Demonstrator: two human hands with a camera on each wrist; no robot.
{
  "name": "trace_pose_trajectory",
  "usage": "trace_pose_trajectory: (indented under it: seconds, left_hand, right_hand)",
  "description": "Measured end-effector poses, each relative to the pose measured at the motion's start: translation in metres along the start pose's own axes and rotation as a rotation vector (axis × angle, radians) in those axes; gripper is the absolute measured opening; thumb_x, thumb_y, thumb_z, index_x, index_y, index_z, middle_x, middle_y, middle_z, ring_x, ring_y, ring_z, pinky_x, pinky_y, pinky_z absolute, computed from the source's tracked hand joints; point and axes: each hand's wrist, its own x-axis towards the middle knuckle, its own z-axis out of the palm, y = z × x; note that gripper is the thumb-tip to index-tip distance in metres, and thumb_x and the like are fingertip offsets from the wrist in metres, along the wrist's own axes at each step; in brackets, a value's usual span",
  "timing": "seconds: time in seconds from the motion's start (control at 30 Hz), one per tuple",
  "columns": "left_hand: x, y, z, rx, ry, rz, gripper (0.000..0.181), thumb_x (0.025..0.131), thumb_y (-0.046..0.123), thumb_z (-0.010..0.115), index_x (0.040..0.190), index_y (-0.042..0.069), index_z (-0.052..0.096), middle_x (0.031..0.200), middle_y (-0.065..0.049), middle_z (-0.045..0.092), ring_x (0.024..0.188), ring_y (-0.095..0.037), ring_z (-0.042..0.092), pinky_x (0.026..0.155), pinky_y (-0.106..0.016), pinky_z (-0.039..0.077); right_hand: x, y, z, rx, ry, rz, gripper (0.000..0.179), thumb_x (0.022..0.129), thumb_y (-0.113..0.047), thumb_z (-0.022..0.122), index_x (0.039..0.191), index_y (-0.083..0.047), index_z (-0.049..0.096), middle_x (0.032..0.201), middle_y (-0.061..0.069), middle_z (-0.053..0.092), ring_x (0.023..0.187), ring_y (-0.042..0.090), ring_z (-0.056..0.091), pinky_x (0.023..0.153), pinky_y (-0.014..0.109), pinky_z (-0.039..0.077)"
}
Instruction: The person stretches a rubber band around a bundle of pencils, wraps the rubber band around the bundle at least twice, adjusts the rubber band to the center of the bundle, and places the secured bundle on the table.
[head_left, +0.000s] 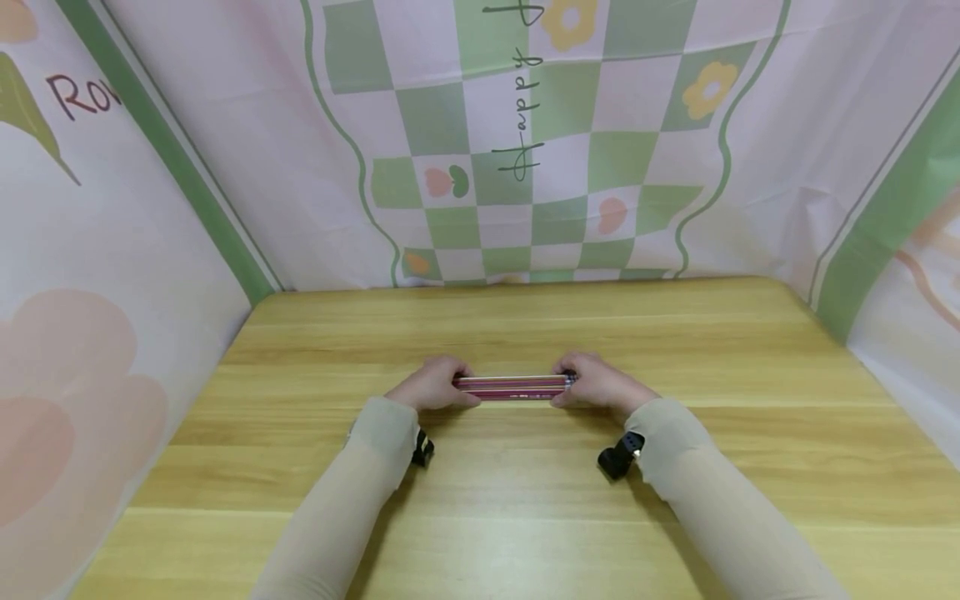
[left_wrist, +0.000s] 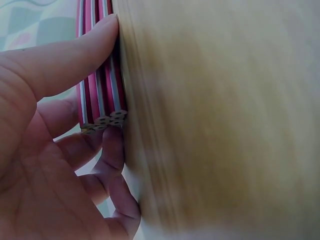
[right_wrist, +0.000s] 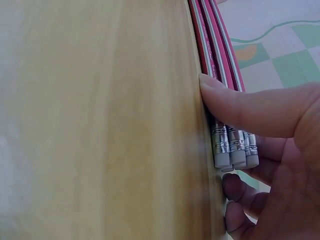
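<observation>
A stacked bundle of pink and dark striped pencils (head_left: 517, 388) lies crosswise at the middle of the table, held at both ends. My left hand (head_left: 437, 383) grips the left end, thumb on the near side and fingers behind; in the left wrist view the flat, unsharpened pencil ends (left_wrist: 105, 121) show beside the fingers. At the other end my right hand (head_left: 598, 385) pinches the bundle just above its metal bands. White erasers (right_wrist: 237, 159) stick out below the thumb in the right wrist view. The bundle's far side is partly hidden by the fingers.
The wood-grain table (head_left: 510, 508) spreads around both arms. A printed cloth (head_left: 562, 167) with green checks hangs behind its far edge, and more cloth (head_left: 135, 275) hangs at the sides. Black wrist devices (head_left: 618, 460) sit under both cuffs.
</observation>
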Motion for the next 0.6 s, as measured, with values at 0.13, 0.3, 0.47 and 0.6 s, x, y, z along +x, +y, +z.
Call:
trace_pose_trajectory:
  seconds: [0.13,0.3,0.47,0.6]
  left_hand:
    - [0.0,-0.0001,0.0002,0.028,-0.008,0.003,0.021,0.088,0.026,0.077,0.1,0.011,0.069,0.085,0.001,0.06,0.074,-0.012,0.046,0.065,-0.022,0.041]
    - [0.0032,-0.0033,0.0014,0.066,-0.018,0.019,0.019,0.089,0.027,0.076,0.095,0.011,0.068,0.08,0.002,0.058,0.071,-0.011,0.045,0.061,-0.022,0.04]
    - [0.0038,-0.0041,0.0012,0.102,-0.024,0.039,0.02,0.09,0.028,0.075,0.091,0.01,0.067,0.078,0.002,0.058,0.069,-0.011,0.046,0.059,-0.022,0.04]
    - [0.0023,-0.0033,-0.0005,0.121,-0.039,0.062,0.022,0.09,0.03,0.074,0.086,0.01,0.064,0.072,0.003,0.05,0.066,-0.011,0.042,0.056,-0.021,0.035]
  right_hand:
    - [-0.0003,-0.0011,0.0003,-0.008,-0.013,0.009,0.033,0.082,-0.011,0.079,0.109,0.001,0.064,0.107,0.013,0.062,0.094,0.023,0.054,0.083,0.033,0.047]
    - [-0.0006,-0.0042,-0.0003,-0.03,-0.027,-0.002,0.025,0.083,-0.009,0.077,0.102,0.0,0.064,0.097,0.01,0.063,0.084,0.02,0.053,0.073,0.029,0.046]
    - [-0.0017,-0.0065,-0.0018,-0.092,-0.039,-0.041,0.021,0.085,-0.011,0.076,0.098,0.0,0.063,0.092,0.009,0.063,0.078,0.018,0.051,0.068,0.027,0.044]
    - [-0.002,-0.007,-0.0033,-0.146,-0.049,-0.065,0.02,0.086,-0.014,0.076,0.096,-0.001,0.063,0.09,0.008,0.063,0.076,0.018,0.051,0.067,0.027,0.045]
